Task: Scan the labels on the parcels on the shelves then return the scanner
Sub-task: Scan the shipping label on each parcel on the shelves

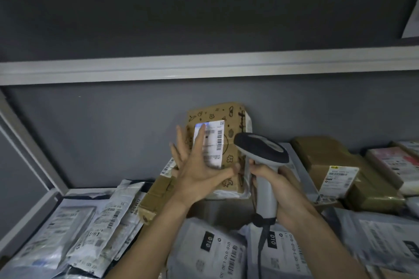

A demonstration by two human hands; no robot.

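Far left, grey mail bags (74,231) are lying in a loose heap on the shelf (34,217), labels facing up. Just right of them a long brown box (156,197) is sitting tilted among the bags. Your left hand (199,172) is spreading wide, fingers straight and fanned, in front of the printed cardboard box (229,140) that is standing upright against the grey back wall. Your fingertips are crossing the left part of its white label (213,142), thumb reaching along the box's lower edge; I cannot tell whether the palm is actually pressing it. Beside it, your right hand (278,190) is wrapping around the handle of the scanner (260,161), its dark head pointing up and left toward that label, cable trailing down over the white bags (217,253) in front. Further right, a brown parcel (335,170) with its own label is resting on the shelf, with a pink-labelled package (394,163) beyond it.
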